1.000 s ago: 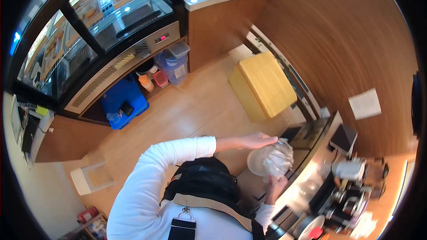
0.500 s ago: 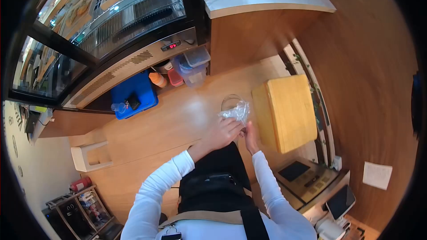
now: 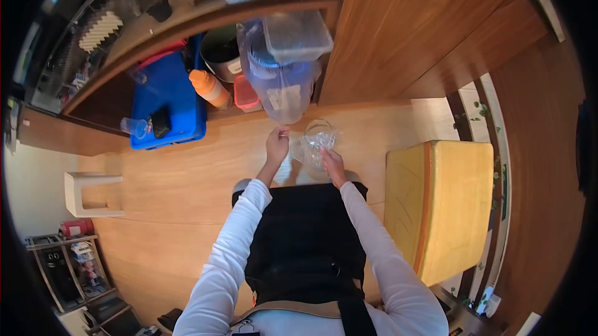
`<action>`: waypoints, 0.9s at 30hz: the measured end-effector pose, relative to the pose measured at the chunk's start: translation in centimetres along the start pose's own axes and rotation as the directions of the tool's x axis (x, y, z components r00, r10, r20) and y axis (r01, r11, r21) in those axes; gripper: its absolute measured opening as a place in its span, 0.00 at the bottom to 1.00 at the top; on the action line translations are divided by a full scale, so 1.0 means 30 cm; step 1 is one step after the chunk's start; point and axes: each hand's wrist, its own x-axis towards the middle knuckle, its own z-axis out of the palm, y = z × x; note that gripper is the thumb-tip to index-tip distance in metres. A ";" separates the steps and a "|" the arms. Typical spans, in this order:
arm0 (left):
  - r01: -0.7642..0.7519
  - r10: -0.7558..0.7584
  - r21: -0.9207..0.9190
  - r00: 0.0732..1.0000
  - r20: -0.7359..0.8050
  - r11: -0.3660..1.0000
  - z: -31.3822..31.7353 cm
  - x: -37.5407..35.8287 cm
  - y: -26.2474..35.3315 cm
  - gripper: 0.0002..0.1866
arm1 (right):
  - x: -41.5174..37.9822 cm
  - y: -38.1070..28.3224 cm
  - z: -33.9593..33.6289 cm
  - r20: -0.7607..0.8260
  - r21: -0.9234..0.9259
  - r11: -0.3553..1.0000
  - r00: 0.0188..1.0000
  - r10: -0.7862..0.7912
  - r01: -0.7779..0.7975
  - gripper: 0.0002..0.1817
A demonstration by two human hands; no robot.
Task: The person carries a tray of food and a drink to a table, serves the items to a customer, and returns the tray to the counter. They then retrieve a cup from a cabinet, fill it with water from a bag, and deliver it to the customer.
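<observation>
My left hand (image 3: pixel 277 148) is closed, fingertips pinched at the near, tapering end of a large clear plastic bag (image 3: pixel 288 100). Inside that bag show a blue-rimmed clear container and a pale label. My right hand (image 3: pixel 333 166) grips crinkled clear plastic wrapping (image 3: pixel 316 144) with a round, clear rim at its far side. The wrapping hangs above the floor, just in front of my knees. A rectangular translucent tub (image 3: pixel 298 35) rests on top of the large bag.
On the low shelf are an orange bottle (image 3: pixel 210 89), a red tub (image 3: pixel 246 93), a metal pot (image 3: pixel 221 53) and a blue bin (image 3: pixel 171 102) carrying a clear cup. A yellow box (image 3: pixel 458 205) stands at my right. A white stool (image 3: pixel 78 194) is at left.
I have lowered and come closer to the shelf. My hands, together on the crinkled plastic before, are now apart; the left has moved to the large bag while the right keeps the wrapping.
</observation>
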 end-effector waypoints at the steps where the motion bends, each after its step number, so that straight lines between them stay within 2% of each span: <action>1: 0.071 -0.071 0.004 0.997 0.027 0.998 0.013 0.006 -0.024 0.14 | 0.062 0.075 -0.010 0.019 0.010 1.000 1.000 0.008 -0.008 0.22; 3: 0.179 -0.179 0.007 0.981 0.075 0.984 0.031 0.054 -0.040 0.15 | 0.206 0.189 -0.010 0.009 -0.040 0.999 1.000 -0.007 0.008 0.23; 5: 0.231 -0.215 -0.098 0.965 0.152 0.968 0.069 0.099 -0.107 0.17 | 0.321 0.296 -0.005 -0.058 -0.154 0.988 0.998 -0.029 0.019 0.24; 8: 0.404 -0.359 -0.208 0.906 0.223 0.891 0.103 0.072 -0.093 0.19 | 0.391 0.345 -0.008 -0.016 -0.164 0.987 1.000 -0.007 0.004 0.24; 10: 0.524 -0.459 -0.308 0.849 0.262 0.794 0.123 0.046 -0.097 0.19 | 0.428 0.374 -0.006 -0.001 -0.114 0.993 1.000 0.024 -0.024 0.22; 12: 0.580 -0.493 -0.441 0.815 0.306 0.685 0.138 0.082 -0.129 0.20 | 0.453 0.371 0.005 0.028 -0.063 0.995 0.997 0.073 -0.071 0.21; 14: 0.594 -0.507 -0.617 0.793 0.339 0.516 0.164 0.128 -0.166 0.19 | 0.461 0.353 0.002 0.061 -0.019 0.987 0.985 0.159 -0.158 0.20; 15: 0.591 -0.510 -0.692 0.781 0.360 0.416 0.179 0.142 -0.172 0.19 | 0.464 0.354 0.001 0.089 0.024 0.990 0.986 0.138 -0.141 0.19; 17: 0.607 -0.500 -0.696 0.770 0.396 0.383 0.216 0.165 -0.185 0.18 | 0.458 0.374 0.018 0.142 0.113 0.987 0.985 0.101 -0.117 0.16; 20: 0.612 -0.514 -0.729 0.752 0.414 0.307 0.269 0.196 -0.234 0.17 | 0.460 0.364 0.037 0.183 0.141 0.984 0.980 0.081 -0.108 0.15; 24: 0.603 -0.542 -0.773 0.724 0.428 0.196 0.294 0.209 -0.249 0.15 | 0.479 0.346 0.065 0.107 0.013 0.999 0.993 0.051 -0.053 0.14; 27: 0.522 -0.429 -0.834 0.804 0.411 0.180 0.317 0.209 -0.274 0.19 | 0.473 0.326 0.076 0.062 -0.080 0.994 0.995 0.075 -0.070 0.15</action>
